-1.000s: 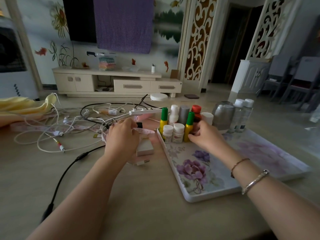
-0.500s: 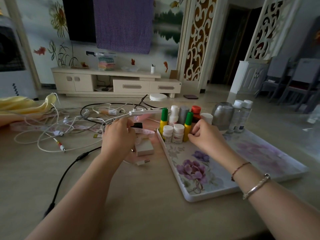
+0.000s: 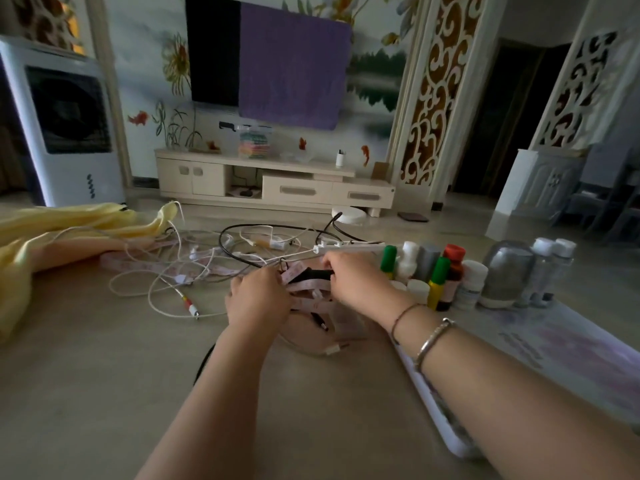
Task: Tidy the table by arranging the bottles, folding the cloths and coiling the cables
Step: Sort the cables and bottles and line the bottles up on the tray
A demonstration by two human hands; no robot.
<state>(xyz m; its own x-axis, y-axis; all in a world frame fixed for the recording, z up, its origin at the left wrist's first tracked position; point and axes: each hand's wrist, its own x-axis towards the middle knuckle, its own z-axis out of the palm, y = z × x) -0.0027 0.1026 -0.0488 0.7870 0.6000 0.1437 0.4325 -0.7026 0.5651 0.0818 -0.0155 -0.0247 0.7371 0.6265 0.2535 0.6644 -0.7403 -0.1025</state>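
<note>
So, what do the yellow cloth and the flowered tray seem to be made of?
The yellow cloth looks like soft, matte woven fabric: it lies in loose folds. The flowered tray seems to be glossy plastic or melamine, judging by its smooth white rim and printed surface; which one is unclear.

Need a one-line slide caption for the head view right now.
Both hands, left and right, work the tangled cables beside the tray of bottles.
</note>
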